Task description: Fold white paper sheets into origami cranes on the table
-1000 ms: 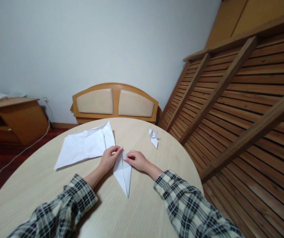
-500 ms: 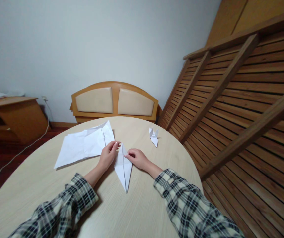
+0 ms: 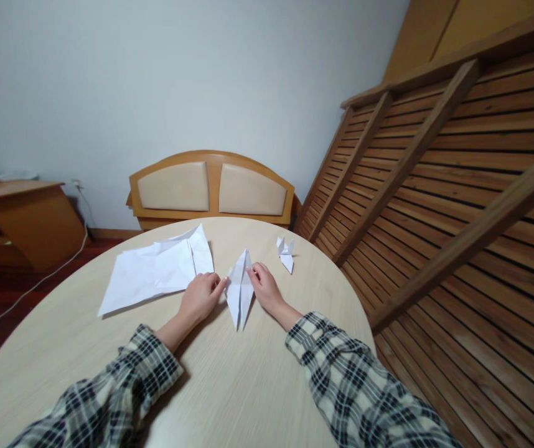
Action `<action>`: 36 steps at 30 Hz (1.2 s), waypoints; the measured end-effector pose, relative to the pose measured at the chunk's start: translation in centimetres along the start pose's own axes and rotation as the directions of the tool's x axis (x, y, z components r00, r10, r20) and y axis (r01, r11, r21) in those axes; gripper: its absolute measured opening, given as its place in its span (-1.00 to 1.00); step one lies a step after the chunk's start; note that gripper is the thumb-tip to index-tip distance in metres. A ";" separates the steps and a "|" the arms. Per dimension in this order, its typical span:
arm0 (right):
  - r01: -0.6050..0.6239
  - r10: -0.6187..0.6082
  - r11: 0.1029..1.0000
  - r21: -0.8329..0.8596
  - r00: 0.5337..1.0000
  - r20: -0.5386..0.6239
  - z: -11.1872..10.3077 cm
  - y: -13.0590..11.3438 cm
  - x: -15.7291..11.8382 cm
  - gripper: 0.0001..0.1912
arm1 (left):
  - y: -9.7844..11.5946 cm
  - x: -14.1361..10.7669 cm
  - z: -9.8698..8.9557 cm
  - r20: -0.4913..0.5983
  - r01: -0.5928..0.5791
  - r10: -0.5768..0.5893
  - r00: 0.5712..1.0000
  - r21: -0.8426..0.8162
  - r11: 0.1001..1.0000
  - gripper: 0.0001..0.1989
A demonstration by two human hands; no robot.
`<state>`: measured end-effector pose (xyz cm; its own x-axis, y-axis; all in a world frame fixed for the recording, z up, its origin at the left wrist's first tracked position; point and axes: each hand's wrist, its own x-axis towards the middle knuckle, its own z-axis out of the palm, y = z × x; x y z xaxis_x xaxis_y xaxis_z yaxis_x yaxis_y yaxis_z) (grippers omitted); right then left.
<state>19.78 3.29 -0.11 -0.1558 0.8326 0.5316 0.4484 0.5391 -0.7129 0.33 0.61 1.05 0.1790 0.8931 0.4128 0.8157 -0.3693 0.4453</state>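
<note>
A white folded paper point(image 3: 239, 291), shaped like a long diamond with a split lower half, is held between my hands just over the table. My left hand point(image 3: 200, 298) pinches its left edge between thumb and fingers. On the opposite edge, the fingers of my right hand point(image 3: 267, 289) are closed on the paper. Its upper tip points away from me, and two narrow points face me. A small finished-looking origami figure point(image 3: 286, 254) with two upright points stands to the right, beyond my right hand.
Creased white paper sheets point(image 3: 148, 272) lie left of my hands on the round wooden table point(image 3: 267, 386). Behind the table is a padded headboard point(image 3: 213, 155). A slatted wooden frame point(image 3: 435, 211) leans along the right. A low desk point(image 3: 24, 218) with a cable beside it is at left.
The folded paper has turned over or opened, now showing two separate lower points instead of one, and sits farther from me. My left hand has shifted down to its side edge.
</note>
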 end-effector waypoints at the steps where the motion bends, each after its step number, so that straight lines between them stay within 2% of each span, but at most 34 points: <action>1: 0.004 -0.004 1.000 0.007 1.000 -0.013 0.0 -0.1 0.0 -0.74 | 0.0 0.0 0.0 0.014 -0.005 0.005 1.000 0.002 1.000 -0.52; 4: 0.010 -0.008 0.999 0.034 0.999 -0.042 0.1 -0.2 -0.1 -0.74 | -0.1 0.1 0.2 0.057 -0.021 0.024 0.998 -0.048 0.999 -0.48; 8: 0.016 -0.013 0.997 0.073 0.999 -0.041 0.5 -0.5 -0.3 -0.73 | -0.2 0.1 0.4 0.069 0.019 -0.007 0.998 -0.181 0.983 -0.47; 15: 0.034 -0.034 0.994 0.101 0.999 -0.001 0.7 -1.3 -0.8 -0.72 | -0.5 0.2 0.5 0.062 0.123 -0.107 0.992 -0.447 0.886 -0.52; 20: 0.081 -0.083 0.991 0.104 0.996 0.012 0.7 -1.0 -1.0 -0.72 | -0.3 0.1 0.5 0.068 0.143 -0.126 0.990 -0.520 0.842 -0.57; 24: 0.029 -0.027 0.994 0.102 0.999 -0.025 0.9 -0.5 -0.9 -0.78 | 0.0 0.0 0.4 0.053 0.151 -0.147 0.988 -0.561 0.814 -0.59; 26: -0.010 0.020 0.987 0.162 0.998 -0.062 1.2 -0.2 -0.8 -0.81 | 0.3 0.0 0.2 0.036 0.162 -0.174 0.984 -0.580 0.798 -0.60; 28: -0.064 0.091 0.963 0.263 0.991 -0.094 1.5 0.1 -0.8 -0.76 | 0.5 0.0 0.0 0.017 0.171 -0.200 0.980 -0.592 0.787 -0.61; 30: -0.156 0.189 0.914 0.374 0.981 -0.053 1.8 0.4 -0.7 -0.59 | 0.7 0.0 -0.2 0.003 0.179 -0.222 0.975 -0.601 0.779 -0.61; 32: -0.221 0.219 0.868 0.444 0.974 0.056 1.9 0.6 -0.6 -0.46 | 0.8 0.0 -0.3 -0.014 0.180 -0.237 0.971 -0.609 0.773 -0.61; 34: -0.263 0.199 0.833 0.486 0.963 0.179 1.8 0.6 -0.6 -0.48 | 0.8 0.0 -0.3 -0.033 0.176 -0.248 0.968 -0.614 0.770 -0.61; 36: -0.274 0.163 0.817 0.506 0.953 0.254 1.6 0.3 -0.6 -0.55 | 0.7 0.0 -0.3 -0.043 0.172 -0.252 0.967 -0.617 0.768 -0.62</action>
<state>18.61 3.22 -1.37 -0.2985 0.9140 0.2746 -0.0363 0.2767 -0.9603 0.72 0.28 1.55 -0.0566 0.9453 0.3213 0.3173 -0.2881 0.9035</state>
